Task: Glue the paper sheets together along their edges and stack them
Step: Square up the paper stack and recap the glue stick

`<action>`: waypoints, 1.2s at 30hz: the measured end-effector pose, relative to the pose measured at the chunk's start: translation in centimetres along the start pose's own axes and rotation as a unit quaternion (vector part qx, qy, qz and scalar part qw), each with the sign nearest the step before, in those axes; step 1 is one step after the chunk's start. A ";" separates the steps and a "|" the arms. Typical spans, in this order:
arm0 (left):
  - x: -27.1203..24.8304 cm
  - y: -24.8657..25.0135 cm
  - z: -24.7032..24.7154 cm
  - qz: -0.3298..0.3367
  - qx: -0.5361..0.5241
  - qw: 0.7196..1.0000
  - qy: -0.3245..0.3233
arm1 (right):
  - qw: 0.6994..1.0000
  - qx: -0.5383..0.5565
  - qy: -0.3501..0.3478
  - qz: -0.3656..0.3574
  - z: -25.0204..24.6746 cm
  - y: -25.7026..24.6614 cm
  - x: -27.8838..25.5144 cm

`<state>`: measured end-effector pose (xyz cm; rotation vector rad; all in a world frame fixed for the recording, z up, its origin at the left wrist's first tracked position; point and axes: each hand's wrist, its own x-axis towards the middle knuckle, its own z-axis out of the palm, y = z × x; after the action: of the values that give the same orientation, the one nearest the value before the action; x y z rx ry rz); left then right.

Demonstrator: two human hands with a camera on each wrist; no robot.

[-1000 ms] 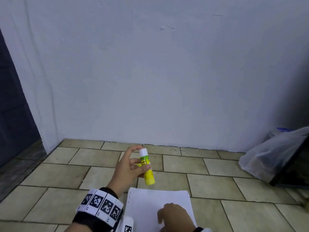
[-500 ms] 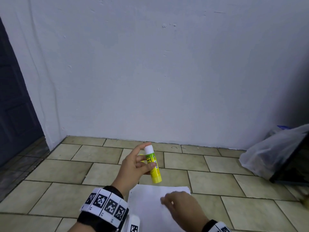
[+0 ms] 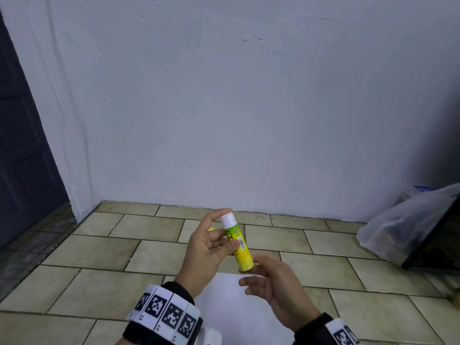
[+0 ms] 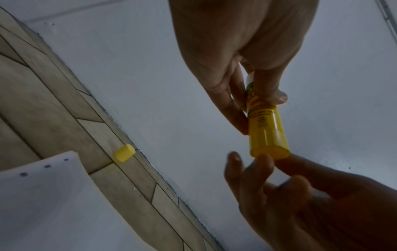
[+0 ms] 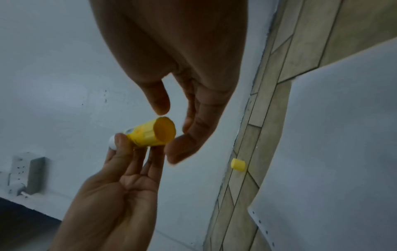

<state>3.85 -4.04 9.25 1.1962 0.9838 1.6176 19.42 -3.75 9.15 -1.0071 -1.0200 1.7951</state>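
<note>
My left hand (image 3: 209, 245) pinches a yellow glue stick (image 3: 240, 247) between thumb and fingers, held tilted in the air with its white top uppermost. The stick's yellow cap (image 4: 124, 152) lies on the tiled floor near the wall. My right hand (image 3: 271, 282) has come up under the stick, its thumb and relaxed fingers spread around the yellow base (image 5: 164, 130) without a clear grip. A white paper sheet (image 3: 231, 307) with punched holes along one edge lies on the floor below both hands.
A white wall (image 3: 249, 120) stands close ahead. A clear plastic bag (image 3: 403, 227) and a dark flat object (image 3: 438, 237) sit at the right. A dark door (image 3: 20, 145) is at the left. A white power strip (image 5: 21, 173) lies by the wall.
My right hand has lifted off the paper and risen to the base of the glue stick. My left hand has carried the stick a little to the right.
</note>
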 end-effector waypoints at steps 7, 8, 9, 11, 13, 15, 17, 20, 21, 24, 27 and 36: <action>-0.1 0.5 0.5 0.010 -0.031 0.999 0.007 | 0.996 0.078 -0.016 -0.048 0.4 0.1 0.3; -0.1 0.5 0.6 0.010 -0.039 0.999 0.014 | 0.995 0.057 -0.010 -0.077 0.2 0.2 0.5; -0.2 0.4 0.6 0.010 -0.044 0.999 0.020 | 0.994 0.027 0.005 -0.103 0.1 0.3 0.6; -0.2 0.4 0.7 0.010 -0.045 0.999 0.024 | 0.989 -0.015 0.030 -0.146 0.0 0.6 0.8; -0.1 0.5 0.7 0.013 -0.042 0.999 0.027 | 0.990 0.002 0.019 -0.140 0.2 0.7 0.8; 0.0 0.5 0.5 0.015 -0.037 0.999 0.029 | 0.995 0.039 -0.009 -0.093 0.5 0.6 0.7; 0.0 0.6 0.4 0.015 -0.037 0.999 0.029 | 0.996 0.039 -0.014 -0.079 0.4 0.7 0.8; -0.1 0.5 0.4 0.014 -0.046 0.998 0.031 | 0.990 0.010 0.002 -0.141 0.2 0.9 1.1; -0.1 0.5 0.5 0.013 -0.047 0.998 0.031 | 0.987 -0.002 0.012 -0.159 0.2 0.9 1.1; 0.0 0.5 0.6 0.012 -0.049 0.998 0.033 | 0.984 -0.001 0.035 -0.177 0.2 1.3 1.3; 0.1 0.5 0.6 0.014 -0.043 0.998 0.035 | 0.994 0.053 0.004 -0.092 0.6 0.8 1.1; 0.2 0.5 0.8 0.020 -0.048 0.998 0.047 | 0.981 0.017 0.050 -0.185 0.3 0.8 1.6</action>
<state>4.49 -3.89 9.93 1.0896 0.9352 1.7461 18.36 -2.67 8.16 -0.8158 -1.0344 1.4396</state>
